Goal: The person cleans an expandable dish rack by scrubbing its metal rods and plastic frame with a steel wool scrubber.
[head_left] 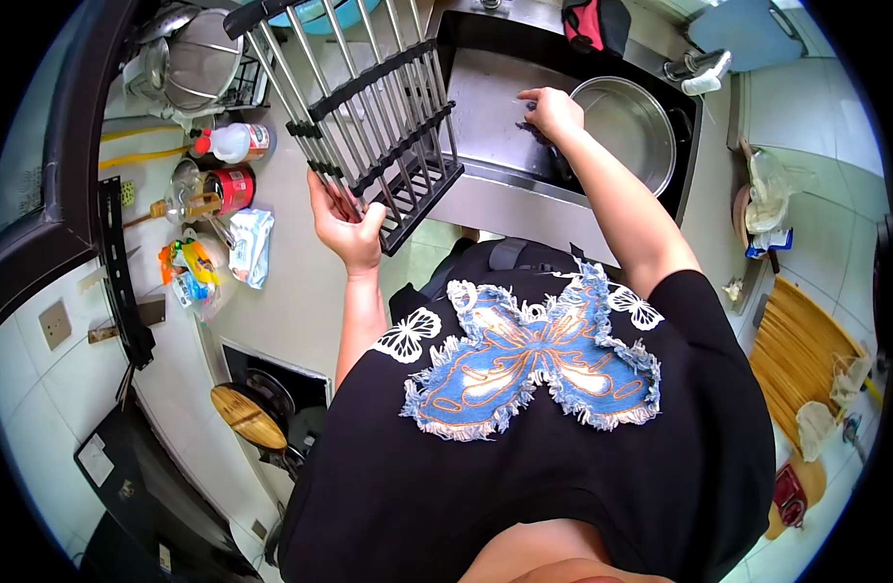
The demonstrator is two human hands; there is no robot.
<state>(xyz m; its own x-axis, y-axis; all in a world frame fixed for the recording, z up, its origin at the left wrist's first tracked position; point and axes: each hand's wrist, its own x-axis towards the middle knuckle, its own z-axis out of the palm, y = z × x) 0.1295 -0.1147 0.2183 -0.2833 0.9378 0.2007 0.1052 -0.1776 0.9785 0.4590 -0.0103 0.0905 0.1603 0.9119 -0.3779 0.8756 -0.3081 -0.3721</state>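
My left hand (pixel 347 231) is wrapped round the lower edge of a folding dish rack (pixel 374 76) made of steel rods joined by black strips. The rack is raised and tilted beside the sink's left edge. Over the steel sink (pixel 485 83), my right hand (pixel 555 113) reaches in with its fingers apart, and I see nothing held in it. Small dark marks show on the sink floor just under those fingertips. Right of that hand, a round steel pot (pixel 631 131) sits in the sink, partly hidden by my forearm.
Bottles (pixel 238 143), a red-labelled jar (pixel 231 188) and a wipes pack (pixel 250 249) stand on the left counter. Strainers (pixel 199 68) are stacked behind them. A black and red cloth or pouch (pixel 594 27) lies at the sink's back, near a tap (pixel 694 68).
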